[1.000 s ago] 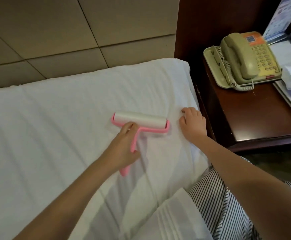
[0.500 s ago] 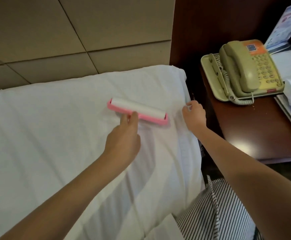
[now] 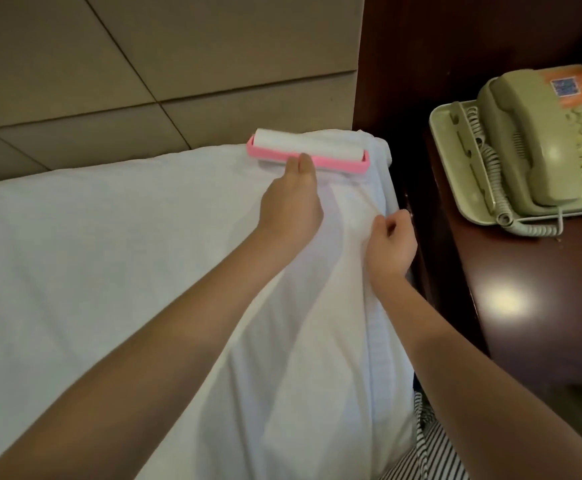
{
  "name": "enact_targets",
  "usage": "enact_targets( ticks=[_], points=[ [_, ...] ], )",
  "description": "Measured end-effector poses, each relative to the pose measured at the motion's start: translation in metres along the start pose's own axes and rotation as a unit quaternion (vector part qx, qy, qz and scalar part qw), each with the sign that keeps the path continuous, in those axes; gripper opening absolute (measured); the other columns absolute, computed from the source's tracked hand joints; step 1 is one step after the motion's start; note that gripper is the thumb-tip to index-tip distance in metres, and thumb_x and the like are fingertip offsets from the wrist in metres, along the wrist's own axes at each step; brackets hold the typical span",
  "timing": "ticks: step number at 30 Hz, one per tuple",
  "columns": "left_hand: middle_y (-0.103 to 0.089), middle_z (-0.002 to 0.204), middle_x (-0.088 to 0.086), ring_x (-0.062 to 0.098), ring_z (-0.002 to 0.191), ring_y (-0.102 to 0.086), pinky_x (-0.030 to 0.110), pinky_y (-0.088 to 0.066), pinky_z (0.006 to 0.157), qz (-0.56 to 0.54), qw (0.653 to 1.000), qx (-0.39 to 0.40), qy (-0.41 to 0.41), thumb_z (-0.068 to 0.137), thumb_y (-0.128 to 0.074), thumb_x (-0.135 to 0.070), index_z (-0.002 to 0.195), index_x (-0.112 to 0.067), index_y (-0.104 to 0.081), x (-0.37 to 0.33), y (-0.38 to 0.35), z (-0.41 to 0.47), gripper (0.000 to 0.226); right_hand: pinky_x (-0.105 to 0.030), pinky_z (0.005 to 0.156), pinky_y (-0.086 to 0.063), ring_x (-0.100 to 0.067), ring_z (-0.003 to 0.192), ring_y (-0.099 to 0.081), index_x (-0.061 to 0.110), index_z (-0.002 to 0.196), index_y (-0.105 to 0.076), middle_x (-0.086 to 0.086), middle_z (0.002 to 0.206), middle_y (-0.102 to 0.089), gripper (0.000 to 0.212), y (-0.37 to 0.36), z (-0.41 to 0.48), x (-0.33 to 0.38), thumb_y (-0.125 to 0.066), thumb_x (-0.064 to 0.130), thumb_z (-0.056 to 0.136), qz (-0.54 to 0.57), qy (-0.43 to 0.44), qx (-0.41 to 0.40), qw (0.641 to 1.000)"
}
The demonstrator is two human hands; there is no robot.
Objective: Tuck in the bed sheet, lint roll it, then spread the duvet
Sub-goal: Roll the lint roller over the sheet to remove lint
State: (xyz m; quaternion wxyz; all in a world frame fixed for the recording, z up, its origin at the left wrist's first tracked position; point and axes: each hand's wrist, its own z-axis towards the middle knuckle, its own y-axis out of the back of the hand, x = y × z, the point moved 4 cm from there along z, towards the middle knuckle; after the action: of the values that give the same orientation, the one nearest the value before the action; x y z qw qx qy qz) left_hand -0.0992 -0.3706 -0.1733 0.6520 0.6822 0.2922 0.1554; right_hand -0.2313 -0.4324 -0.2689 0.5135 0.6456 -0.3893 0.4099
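Jutting beyond left hand (image 3: 291,206), lint roller (image 3: 317,152)

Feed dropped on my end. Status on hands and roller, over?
Left hand grips lint roller at far corner of sheet, by the wall. Right hand pinches sheet edge. Nothing blocking; phone aside on nightstand.

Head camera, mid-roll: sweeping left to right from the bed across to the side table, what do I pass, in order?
bed sheet → lint roller → right hand, pinching the sheet at the bed's edge → nightstand → telephone
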Motion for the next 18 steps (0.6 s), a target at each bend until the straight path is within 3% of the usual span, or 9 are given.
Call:
enact_targets(
  ticks=[4, 6, 11, 15, 18],
  points=[
    [-0.016, 0.154, 0.013, 0.033, 0.104, -0.057, 0.028, -0.030, 0.067, 0.080, 0.995, 0.054, 0.013, 0.096, -0.038, -0.008, 0.149, -0.005, -0.005, 0.003, -0.004, -0.058, 0.063, -0.009, 0.050, -0.034, -0.003, 0.054, -0.036, 0.019, 0.066, -0.036, 0.004, 0.064, -0.039, 0.032, 0.002, 0.004, -0.008, -0.047, 0.010, 0.095, 0.081, -0.037, -0.008, 0.996],
    [-0.019, 0.153, 0.014, 0.032, 0.105, -0.057, 0.028, -0.030, 0.067, 0.099, 0.994, 0.044, 0.024, 0.096, -0.038, -0.007, 0.149, -0.004, -0.005, -0.001, -0.003, -0.057, 0.063, -0.008, 0.050, -0.034, -0.004, 0.056, -0.035, 0.019, 0.067, -0.037, 0.005, 0.065, -0.040, 0.032, 0.001, 0.005, -0.011, -0.047, 0.011, 0.096, 0.087, -0.036, -0.005, 0.996],
    [-0.044, 0.132, 0.015, 0.033, 0.110, -0.054, 0.035, -0.040, 0.074, 0.020, 0.999, 0.007, 0.046, 0.093, -0.040, 0.000, 0.140, 0.000, -0.028, -0.015, 0.005, 0.016, 0.049, -0.008, 0.049, -0.034, -0.004, 0.054, -0.035, 0.019, 0.068, -0.036, 0.006, 0.065, -0.039, 0.031, -0.001, 0.005, -0.010, -0.045, 0.013, 0.097, 0.075, -0.030, 0.002, 0.997],
    [-0.054, 0.119, 0.015, 0.031, 0.106, -0.055, 0.029, -0.035, 0.068, -0.011, 0.998, 0.003, 0.055, 0.090, -0.042, 0.002, 0.120, -0.002, -0.046, -0.017, 0.018, 0.021, 0.031, -0.007, 0.049, -0.034, -0.003, 0.055, -0.037, 0.009, 0.078, -0.039, 0.007, 0.064, -0.040, 0.021, 0.001, 0.004, -0.004, -0.042, 0.014, 0.098, -0.003, 0.006, 0.022, 1.000],
    [-0.041, 0.137, 0.014, 0.034, 0.107, -0.054, 0.035, -0.038, 0.075, 0.016, 0.998, 0.034, 0.041, 0.092, -0.038, -0.002, 0.141, -0.004, -0.027, -0.004, 0.009, -0.037, 0.051, -0.010, 0.048, -0.033, -0.004, 0.057, -0.038, 0.008, 0.082, -0.038, 0.006, 0.067, -0.041, 0.018, 0.001, 0.004, -0.003, -0.038, 0.015, 0.099, -0.043, 0.022, 0.043, 0.998]
  ],
)
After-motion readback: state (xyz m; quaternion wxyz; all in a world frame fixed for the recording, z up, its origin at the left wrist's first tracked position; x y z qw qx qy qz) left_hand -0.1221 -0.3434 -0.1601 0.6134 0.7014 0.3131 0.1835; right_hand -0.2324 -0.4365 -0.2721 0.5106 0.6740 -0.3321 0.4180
